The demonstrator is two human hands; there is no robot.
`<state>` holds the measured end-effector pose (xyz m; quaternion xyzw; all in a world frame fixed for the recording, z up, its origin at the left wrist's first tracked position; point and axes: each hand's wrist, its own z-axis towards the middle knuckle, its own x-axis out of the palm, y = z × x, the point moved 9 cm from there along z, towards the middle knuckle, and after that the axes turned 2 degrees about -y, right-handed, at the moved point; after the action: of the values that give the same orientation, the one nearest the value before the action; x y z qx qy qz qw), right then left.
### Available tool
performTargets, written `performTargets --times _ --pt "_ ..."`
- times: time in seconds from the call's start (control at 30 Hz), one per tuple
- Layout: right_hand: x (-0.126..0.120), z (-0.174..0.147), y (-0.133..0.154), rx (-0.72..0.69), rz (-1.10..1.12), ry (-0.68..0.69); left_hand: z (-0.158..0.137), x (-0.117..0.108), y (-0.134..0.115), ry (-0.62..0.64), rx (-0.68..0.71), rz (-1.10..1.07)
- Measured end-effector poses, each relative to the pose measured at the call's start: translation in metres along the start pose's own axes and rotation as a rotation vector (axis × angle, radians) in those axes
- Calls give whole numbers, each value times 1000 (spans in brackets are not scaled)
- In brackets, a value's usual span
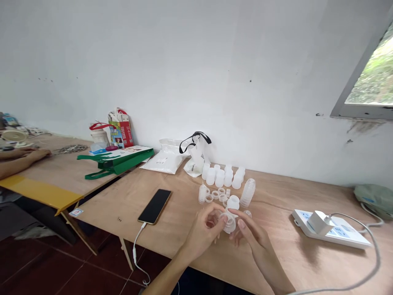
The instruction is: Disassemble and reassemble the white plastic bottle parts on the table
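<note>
My left hand (208, 225) pinches a translucent plastic cap (229, 225) with a round, ringed opening, thumb and forefinger at its left edge. From the other side my right hand (251, 232) curls its fingertips against the same cap. Just beyond stands a small white translucent jar (233, 202). Loose clear rings (215, 195) lie behind my hands, beside a small stack of ringed pieces (202, 194). A tall nested stack of clear cups (247, 192) leans to the right. Farther back, rows of white translucent containers (220, 178) stand together. My palms and lower fingers are partly hidden.
A phone (155, 206) on a charging cable lies left. At right is a power strip (333, 229) with a plugged-in charger and looping cable. White bags (166, 157) rest by the wall. A green bag (123, 162) and another person's arm (21, 159) are on the adjoining table.
</note>
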<state>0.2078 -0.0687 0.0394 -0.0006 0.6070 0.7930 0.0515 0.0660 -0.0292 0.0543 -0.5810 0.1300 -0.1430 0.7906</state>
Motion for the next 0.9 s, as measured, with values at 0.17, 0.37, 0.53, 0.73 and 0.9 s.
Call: performTargets --times 0.17,0.37,0.53,0.73,0.9 --pt "-1 6 -6 92 101 8 1 9 2 87 -15 -13" --pt "5 5 -13 170 211 99 2 8 3 91 -15 -20" --pt "-4 7 -12 116 218 54 3 7 7 78 -30 -51" --pt "-43 12 -8 65 176 -120 6 5 12 87 -26 28" --pt "-82 14 1 1 -47 -310 9 2 16 -52 74 299"
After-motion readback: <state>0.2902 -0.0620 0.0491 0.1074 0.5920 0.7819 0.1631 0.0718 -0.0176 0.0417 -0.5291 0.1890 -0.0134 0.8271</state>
